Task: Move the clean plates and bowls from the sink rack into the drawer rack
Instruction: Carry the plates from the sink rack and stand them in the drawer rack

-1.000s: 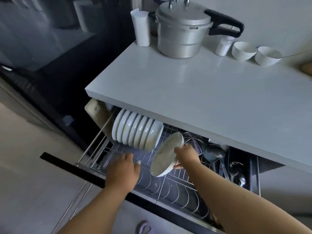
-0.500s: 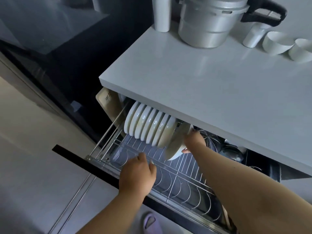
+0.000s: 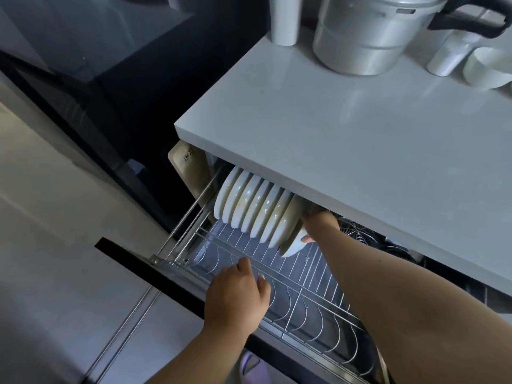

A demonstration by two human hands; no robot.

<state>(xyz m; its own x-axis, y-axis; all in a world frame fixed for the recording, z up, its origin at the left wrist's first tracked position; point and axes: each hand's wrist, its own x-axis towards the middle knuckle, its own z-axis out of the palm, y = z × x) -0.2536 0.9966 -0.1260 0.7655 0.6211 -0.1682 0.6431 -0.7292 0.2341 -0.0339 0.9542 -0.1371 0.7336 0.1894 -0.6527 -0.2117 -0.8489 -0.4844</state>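
White plates (image 3: 249,206) upright on edge, rowed in drawer rack (image 3: 304,284).

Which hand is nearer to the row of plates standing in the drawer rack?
Right. The right hand holds a bowl set against the end of the plate row. The left hand rests on the drawer rack at its front, apart from them.

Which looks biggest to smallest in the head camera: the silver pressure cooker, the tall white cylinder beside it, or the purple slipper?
1. Silver pressure cooker
2. Tall white cylinder and purple slipper: both cut off and look alike, so no ranking.
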